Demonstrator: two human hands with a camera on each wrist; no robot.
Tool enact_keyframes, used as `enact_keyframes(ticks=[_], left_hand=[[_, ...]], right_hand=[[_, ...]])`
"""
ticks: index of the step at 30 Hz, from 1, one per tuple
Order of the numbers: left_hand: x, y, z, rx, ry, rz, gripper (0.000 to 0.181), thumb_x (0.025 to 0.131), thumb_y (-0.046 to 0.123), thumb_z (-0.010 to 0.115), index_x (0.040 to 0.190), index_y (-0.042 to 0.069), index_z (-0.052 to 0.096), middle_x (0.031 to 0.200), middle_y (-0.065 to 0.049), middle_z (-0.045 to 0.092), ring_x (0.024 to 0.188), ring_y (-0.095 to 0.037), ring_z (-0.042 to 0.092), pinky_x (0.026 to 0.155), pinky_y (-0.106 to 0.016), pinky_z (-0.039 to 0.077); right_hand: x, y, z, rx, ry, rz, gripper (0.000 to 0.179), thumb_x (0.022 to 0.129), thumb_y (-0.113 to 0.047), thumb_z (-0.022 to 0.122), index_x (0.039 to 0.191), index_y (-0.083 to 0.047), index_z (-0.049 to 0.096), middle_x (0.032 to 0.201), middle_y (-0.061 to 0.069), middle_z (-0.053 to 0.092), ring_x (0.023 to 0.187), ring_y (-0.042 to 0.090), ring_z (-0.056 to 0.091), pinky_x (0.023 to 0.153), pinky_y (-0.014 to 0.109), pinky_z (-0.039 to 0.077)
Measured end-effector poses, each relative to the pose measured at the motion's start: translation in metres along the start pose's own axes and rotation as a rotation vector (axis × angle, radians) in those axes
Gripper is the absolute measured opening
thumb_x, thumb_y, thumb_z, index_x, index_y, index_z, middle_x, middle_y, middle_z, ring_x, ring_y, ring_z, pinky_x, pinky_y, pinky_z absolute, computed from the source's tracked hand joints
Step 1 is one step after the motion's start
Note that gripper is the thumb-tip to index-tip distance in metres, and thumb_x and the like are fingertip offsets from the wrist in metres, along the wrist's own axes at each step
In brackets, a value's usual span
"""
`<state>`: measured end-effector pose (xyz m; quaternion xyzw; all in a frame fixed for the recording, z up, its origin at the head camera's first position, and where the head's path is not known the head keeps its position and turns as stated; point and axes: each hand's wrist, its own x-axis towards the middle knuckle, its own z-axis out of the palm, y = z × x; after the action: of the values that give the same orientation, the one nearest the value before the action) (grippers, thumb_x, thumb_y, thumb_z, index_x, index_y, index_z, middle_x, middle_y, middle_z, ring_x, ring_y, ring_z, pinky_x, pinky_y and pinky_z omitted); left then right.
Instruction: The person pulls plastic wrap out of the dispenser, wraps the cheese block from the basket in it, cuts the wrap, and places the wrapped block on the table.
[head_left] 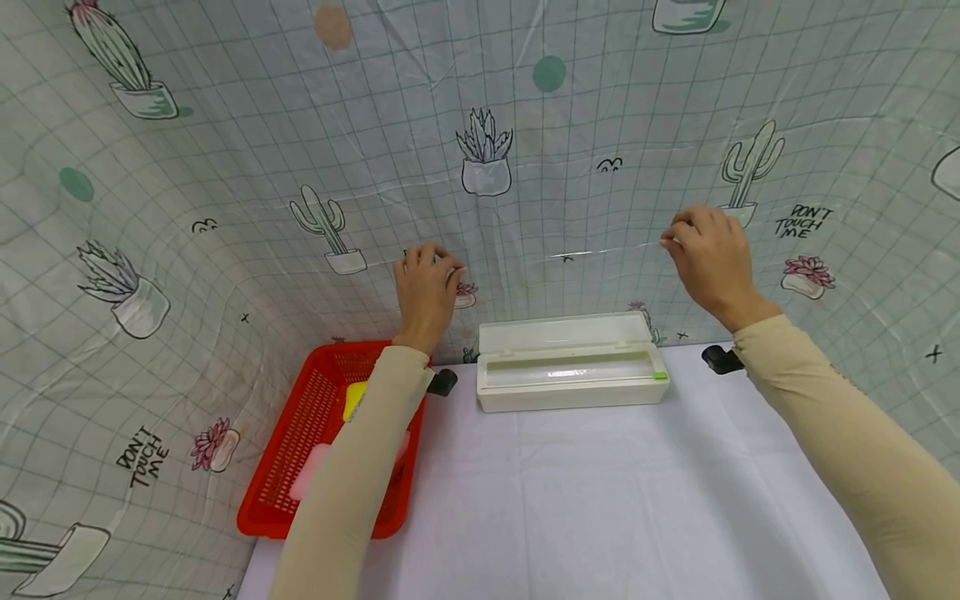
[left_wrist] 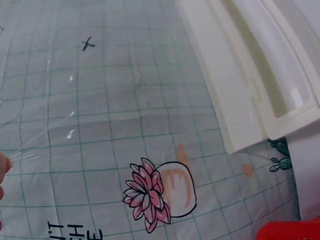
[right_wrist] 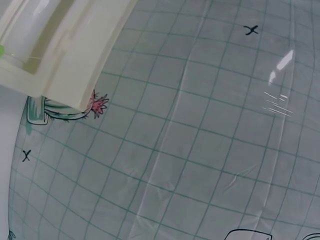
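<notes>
I read the counter (head_left: 570, 483) as a dial with the long white box (head_left: 573, 397) at its hub: the box sits at the counter's far edge, its lid (head_left: 562, 333) tipped up toward 12 o'clock, a glossy pale roll (head_left: 600, 368) lying lengthwise inside and a small green piece (head_left: 660, 375) on its rim at 3 o'clock. The sheet of clear film (head_left: 611, 249) hangs in the air at 12 o'clock, above and beyond the box; I pick it out mostly by a thin bright line running between 2 hands. At 10 o'clock the left hand (head_left: 426, 289) pinches 1 end, fingers bent against the thumb, and my left wrist view shows the film creasing beside the fingertips. At 2 o'clock the right hand (head_left: 710, 257) pinches the other end between thumb and curled fingers; my right wrist view misses those fingers, so I rely on the head camera for that grip. Between 8 and 9 o'clock stands a red basket (head_left: 273, 467), partly behind the left sleeve (head_left: 356, 483), with a yellow item (head_left: 352, 398) and a pink item (head_left: 309, 471) in it; I cannot tell what they are. Behind everything I see a gridded sheet (head_left: 547, 200) printed with potted cacti.
</notes>
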<state>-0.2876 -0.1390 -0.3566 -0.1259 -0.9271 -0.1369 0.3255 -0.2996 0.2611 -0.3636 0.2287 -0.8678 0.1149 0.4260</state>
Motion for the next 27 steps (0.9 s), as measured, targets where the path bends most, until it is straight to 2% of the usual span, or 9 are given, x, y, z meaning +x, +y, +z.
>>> enact_keyframes(ticks=[17, 27], left_hand=[[0.012, 0.003, -0.012, 0.009, 0.055, 0.021, 0.019, 0.101, 0.025, 0.072, 0.103, 0.009, 0.082, 0.117, -0.01, 0.067, 0.11, -0.033, 0.055, 0.099, -0.049, 0.04], [0.02, 0.004, -0.019, 0.003, 0.046, 0.019, 0.023, 0.103, 0.028, 0.068, 0.105, 0.01, 0.081, 0.121, -0.01, 0.066, 0.114, -0.033, 0.054, 0.103, -0.05, 0.039]], right_hand=[[0.015, 0.003, -0.008, 0.0, 0.047, -0.027, 0.01, 0.097, 0.0, 0.073, 0.097, 0.009, 0.069, 0.108, 0.026, 0.062, 0.099, 0.05, 0.059, 0.085, 0.065, 0.048], [0.023, 0.005, -0.014, 0.002, 0.051, -0.021, 0.011, 0.098, -0.001, 0.072, 0.097, 0.01, 0.068, 0.109, 0.027, 0.063, 0.102, 0.05, 0.059, 0.09, 0.066, 0.047]])
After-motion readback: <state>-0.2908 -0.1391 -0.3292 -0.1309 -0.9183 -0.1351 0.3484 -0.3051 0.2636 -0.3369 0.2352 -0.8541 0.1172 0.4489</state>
